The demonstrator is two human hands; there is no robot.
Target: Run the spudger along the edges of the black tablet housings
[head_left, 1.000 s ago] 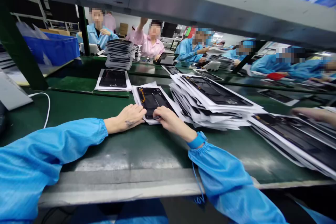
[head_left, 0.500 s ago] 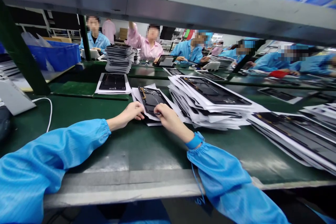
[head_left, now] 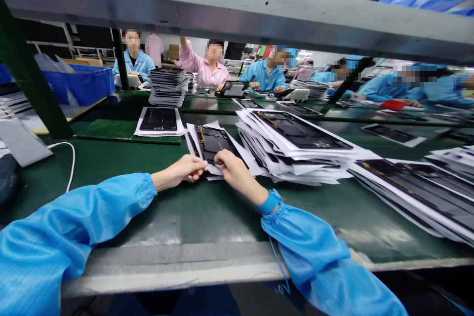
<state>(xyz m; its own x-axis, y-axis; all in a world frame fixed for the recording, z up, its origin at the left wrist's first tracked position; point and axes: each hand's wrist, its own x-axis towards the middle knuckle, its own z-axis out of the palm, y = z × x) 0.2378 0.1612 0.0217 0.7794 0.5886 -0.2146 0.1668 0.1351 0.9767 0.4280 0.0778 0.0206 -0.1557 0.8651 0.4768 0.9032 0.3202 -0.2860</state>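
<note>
A dark tablet back housing (head_left: 213, 142) with orange-brown ribbon parts along its left side lies on white paper sheets (head_left: 242, 147) in front of me. My left hand (head_left: 187, 168) is closed at the near left corner, thumb and fingers pinching the edge of the white sheet. Over the near right part of the housing, my right hand (head_left: 233, 167) has its fingers curled in a pinch. A small dark bit shows at its fingertips, too little to name. Both wrists are in blue sleeves, the right one with a blue wristband.
To the right rises a stack of housings interleaved with paper (head_left: 296, 153), with another stack (head_left: 418, 187) beyond it. One more housing (head_left: 159, 119) lies at the far left. A grey shelf beam (head_left: 222, 7) crosses overhead. Co-workers sit across the green bench (head_left: 207, 222).
My left hand has shifted slightly right, its fingers closing on the sheet's corner. My right hand has moved a little left and down. The whole view has tilted slightly.
</note>
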